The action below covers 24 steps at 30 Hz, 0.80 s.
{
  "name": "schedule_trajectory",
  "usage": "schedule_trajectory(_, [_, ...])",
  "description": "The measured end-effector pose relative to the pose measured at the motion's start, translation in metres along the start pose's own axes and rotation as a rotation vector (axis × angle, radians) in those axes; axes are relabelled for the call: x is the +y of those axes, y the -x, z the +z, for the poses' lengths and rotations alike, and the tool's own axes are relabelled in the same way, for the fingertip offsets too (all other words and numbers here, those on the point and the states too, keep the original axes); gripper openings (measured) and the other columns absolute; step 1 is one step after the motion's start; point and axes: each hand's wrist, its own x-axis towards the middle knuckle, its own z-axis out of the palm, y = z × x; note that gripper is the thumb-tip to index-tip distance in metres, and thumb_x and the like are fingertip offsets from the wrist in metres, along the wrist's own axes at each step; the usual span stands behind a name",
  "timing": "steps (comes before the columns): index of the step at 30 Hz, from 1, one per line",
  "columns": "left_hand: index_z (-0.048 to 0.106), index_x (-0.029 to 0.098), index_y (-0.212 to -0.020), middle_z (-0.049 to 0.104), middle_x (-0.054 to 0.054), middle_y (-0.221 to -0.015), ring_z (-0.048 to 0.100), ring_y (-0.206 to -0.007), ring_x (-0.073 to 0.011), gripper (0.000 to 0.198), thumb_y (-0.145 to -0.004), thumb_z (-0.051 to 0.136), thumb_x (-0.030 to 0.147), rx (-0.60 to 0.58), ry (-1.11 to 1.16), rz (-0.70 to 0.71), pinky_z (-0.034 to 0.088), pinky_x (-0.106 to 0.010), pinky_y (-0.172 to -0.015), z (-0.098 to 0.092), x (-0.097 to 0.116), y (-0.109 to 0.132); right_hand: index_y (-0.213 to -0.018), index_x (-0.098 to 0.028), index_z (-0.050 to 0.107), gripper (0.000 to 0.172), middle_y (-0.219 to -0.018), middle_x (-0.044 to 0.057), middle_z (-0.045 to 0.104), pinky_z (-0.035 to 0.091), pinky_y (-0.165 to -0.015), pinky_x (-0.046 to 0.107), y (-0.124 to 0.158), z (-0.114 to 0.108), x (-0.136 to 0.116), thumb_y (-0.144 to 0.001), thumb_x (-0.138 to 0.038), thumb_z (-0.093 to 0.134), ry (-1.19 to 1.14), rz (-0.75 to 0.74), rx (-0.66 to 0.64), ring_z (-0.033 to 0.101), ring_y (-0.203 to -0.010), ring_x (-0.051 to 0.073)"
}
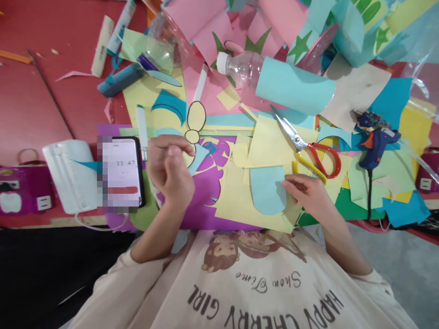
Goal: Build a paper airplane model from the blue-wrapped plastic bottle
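Observation:
My left hand (170,171) is closed, its fingers curled in beside a cut-out of yellow ovals with black outlines (196,116). It covers part of that cut-out, and what the fingertips hold is hidden. My right hand (308,192) pinches the right edge of a light-blue paper piece (268,192) with a rounded lower end. That piece lies on pale yellow paper (235,201). Just above my right hand, scissors (302,144) with red and yellow handles lie with their blades pointing up and left.
A plastic bottle (243,68) wrapped in light-blue paper lies behind the scissors. On the right is a blue glue gun (373,144). A phone (121,171) showing a timer and a white case (70,176) are on the left. Purple paper (202,210), markers and scraps cover the red table.

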Motion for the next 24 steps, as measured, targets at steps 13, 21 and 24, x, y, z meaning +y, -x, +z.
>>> schedule_trajectory(13, [0.063, 0.036, -0.120, 0.065, 0.003, -0.130, 0.056, -0.116, -0.0308, 0.062, -0.063, 0.078, 0.017, -0.569, -0.738, 0.205, 0.037, -0.049, -0.102, -0.097, -0.054, -0.045, -0.087, -0.018, 0.071, 0.035, -0.065, 0.001, 0.060, 0.039, -0.042, 0.024, 0.010, -0.014, 0.010, -0.089, -0.050, 0.057, 0.011, 0.030, 0.001, 0.045, -0.045, 0.008])
schedule_trajectory(21, [0.065, 0.025, -0.111, 0.068, -0.002, -0.106, 0.042, -0.122, -0.0363, 0.065, -0.051, 0.089, 0.037, -0.800, -0.842, -0.073, 0.029, -0.057, -0.105, -0.076, -0.056, -0.067, -0.089, -0.018, 0.070, 0.014, -0.075, 0.003, 0.070, 0.049, -0.051, 0.025, 0.007, -0.011, 0.010, -0.090, -0.027, 0.059, 0.252, -0.290, 0.218, 0.058, -0.057, 0.012])
schedule_trajectory(24, [0.061, 0.020, -0.112, 0.065, -0.003, -0.094, 0.045, -0.117, -0.0267, 0.036, -0.079, 0.066, 0.033, -0.832, -0.893, -0.028, 0.033, -0.050, -0.105, -0.070, -0.034, -0.075, -0.090, -0.019, 0.069, 0.012, -0.080, 0.006, 0.071, 0.055, -0.067, 0.031, 0.000, -0.010, 0.012, -0.091, -0.020, 0.057, 0.468, -0.545, 0.306, 0.065, -0.073, 0.017])
